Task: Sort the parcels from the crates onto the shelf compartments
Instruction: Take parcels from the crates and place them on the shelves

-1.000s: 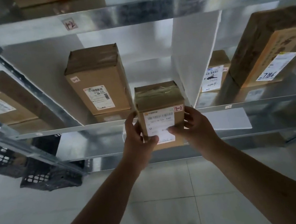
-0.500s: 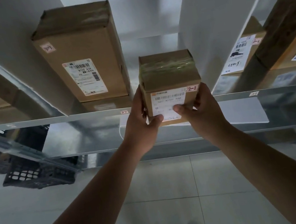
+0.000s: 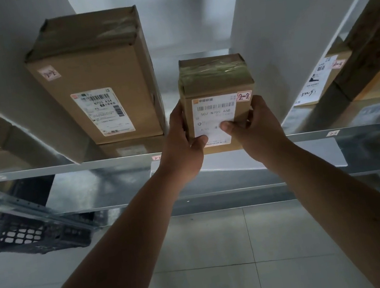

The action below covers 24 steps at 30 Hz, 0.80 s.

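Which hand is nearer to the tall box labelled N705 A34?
Left. The left hand grips the small parcel on its left side, beside the tall box; the right hand grips the opposite side, farther away.

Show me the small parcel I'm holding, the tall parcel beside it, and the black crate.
small parcel (image 3: 217,112), head view, on its front shipping label.
tall parcel (image 3: 98,68), head view, on its bare cardboard front.
black crate (image 3: 37,237), head view, on its perforated side wall.
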Motion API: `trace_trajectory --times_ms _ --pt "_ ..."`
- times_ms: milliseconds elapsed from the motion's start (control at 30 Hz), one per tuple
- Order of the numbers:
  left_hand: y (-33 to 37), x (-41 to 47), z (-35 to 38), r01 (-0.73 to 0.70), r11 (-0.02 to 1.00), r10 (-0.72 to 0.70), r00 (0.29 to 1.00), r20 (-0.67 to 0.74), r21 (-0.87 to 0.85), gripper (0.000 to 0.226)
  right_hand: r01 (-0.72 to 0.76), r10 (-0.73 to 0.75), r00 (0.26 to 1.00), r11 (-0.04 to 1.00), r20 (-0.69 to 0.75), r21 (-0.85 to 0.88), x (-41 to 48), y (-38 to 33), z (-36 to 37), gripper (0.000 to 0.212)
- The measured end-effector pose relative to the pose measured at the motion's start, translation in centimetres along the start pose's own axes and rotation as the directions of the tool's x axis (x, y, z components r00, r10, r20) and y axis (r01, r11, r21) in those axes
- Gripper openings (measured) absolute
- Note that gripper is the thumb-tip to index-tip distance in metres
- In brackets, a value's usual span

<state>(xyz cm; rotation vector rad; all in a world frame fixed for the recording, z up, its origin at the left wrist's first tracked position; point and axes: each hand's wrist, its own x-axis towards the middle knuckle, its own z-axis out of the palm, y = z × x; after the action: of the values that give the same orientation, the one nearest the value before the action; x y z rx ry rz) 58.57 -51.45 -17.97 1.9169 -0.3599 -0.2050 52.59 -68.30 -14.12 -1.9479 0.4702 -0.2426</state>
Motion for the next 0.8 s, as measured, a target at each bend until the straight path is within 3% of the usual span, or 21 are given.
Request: trace_trajectory --times_ms 367,800 --pt "1.1 6.7 0.0 0.024 0.984 -0.027 1.000 0.014 0.175 0.082 -0.015 0.015 1.000 1.000 -0.016 0.013 6.3 -0.5 1.2 0.056" --pt "1.8 8.0 0.5 0.074 0.983 -0.083 0.996 0.044 0.171 0.086 -0.024 0.024 1.000 0.999 -0.004 -0.040 8.1 -0.8 1.5 0.051"
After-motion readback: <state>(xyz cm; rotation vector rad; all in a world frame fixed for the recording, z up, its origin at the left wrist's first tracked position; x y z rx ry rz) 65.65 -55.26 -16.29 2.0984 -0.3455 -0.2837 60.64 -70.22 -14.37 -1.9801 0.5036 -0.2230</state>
